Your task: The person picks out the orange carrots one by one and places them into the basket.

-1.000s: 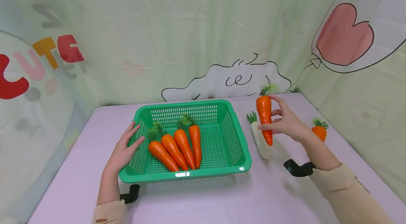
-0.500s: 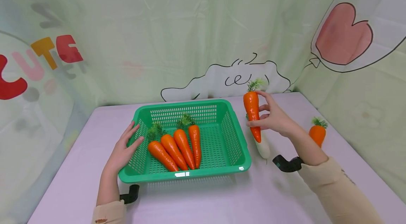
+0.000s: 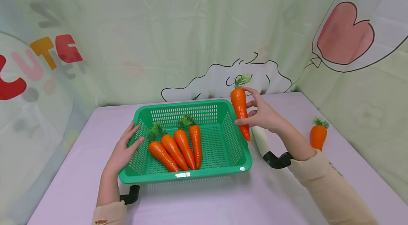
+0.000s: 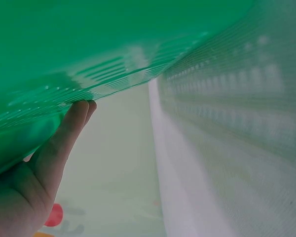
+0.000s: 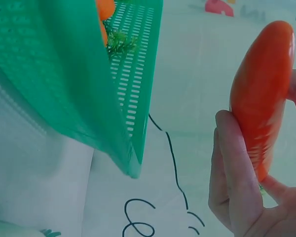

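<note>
My right hand [image 3: 264,115] pinches an orange carrot [image 3: 239,102] with a green leafy top, held upright above the right rim of the green basket [image 3: 216,174]. In the right wrist view, the fingers [image 5: 237,163] grip the carrot [image 5: 264,84] from both sides, apart from the basket. My left hand [image 3: 122,152] rests on the basket's left rim with extended fingers; the left wrist view shows the left hand [image 4: 44,177] touching the basket [image 4: 113,39] near its edge. Several carrots [image 3: 173,150] lie side by side in the basket's left half.
Right of the basket a white radish [image 3: 260,138] lies on the table [image 3: 204,203], partly hidden by my right hand and a black wrist mount [image 3: 277,160]. Another carrot [image 3: 318,136] lies near the table's right edge. A printed curtain [image 3: 143,40] stands behind.
My right hand has carried the carrot leftward, from over the radish to over the basket's right rim. My left hand and the carrots in the basket have stayed put.
</note>
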